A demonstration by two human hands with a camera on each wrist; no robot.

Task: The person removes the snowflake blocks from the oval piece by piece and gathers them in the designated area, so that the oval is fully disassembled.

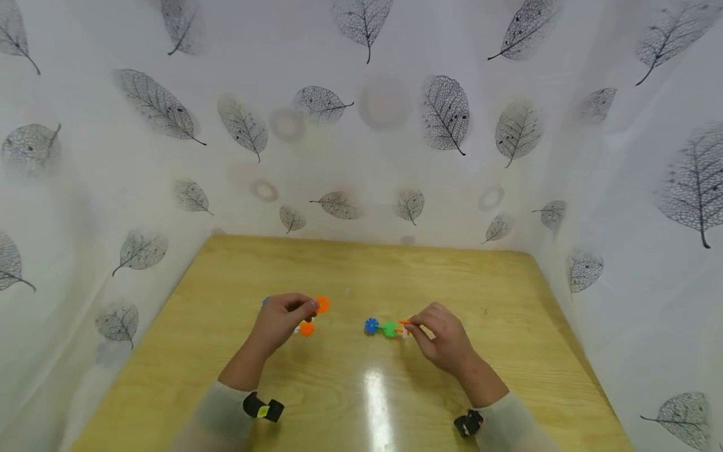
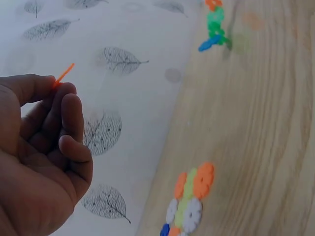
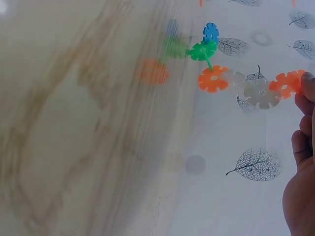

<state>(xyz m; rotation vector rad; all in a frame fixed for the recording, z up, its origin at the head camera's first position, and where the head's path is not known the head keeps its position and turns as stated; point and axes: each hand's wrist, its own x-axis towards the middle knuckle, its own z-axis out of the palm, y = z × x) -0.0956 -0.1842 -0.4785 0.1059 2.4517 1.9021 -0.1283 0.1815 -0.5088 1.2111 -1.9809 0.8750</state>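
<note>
My left hand (image 1: 282,321) pinches a single orange notched disc (image 1: 322,305) between thumb and fingertips. It appears edge-on in the left wrist view. Below that hand lies a cluster of joined discs (image 2: 191,215) in orange, yellow-green, white and blue, partly covered by the hand in the head view. My right hand (image 1: 445,339) grips the orange end of a chain of interlocking notched discs. From that end the chain runs through white discs (image 3: 262,93), an orange disc (image 3: 213,78) and a green disc (image 3: 203,50) to a blue disc (image 3: 211,33).
The pieces are over a wood-grain table (image 1: 316,389) with a bright light reflection near its front. A pale curtain (image 1: 361,157) printed with grey leaves stands along the table's back and both sides. Each wrist wears a black strap (image 1: 263,408).
</note>
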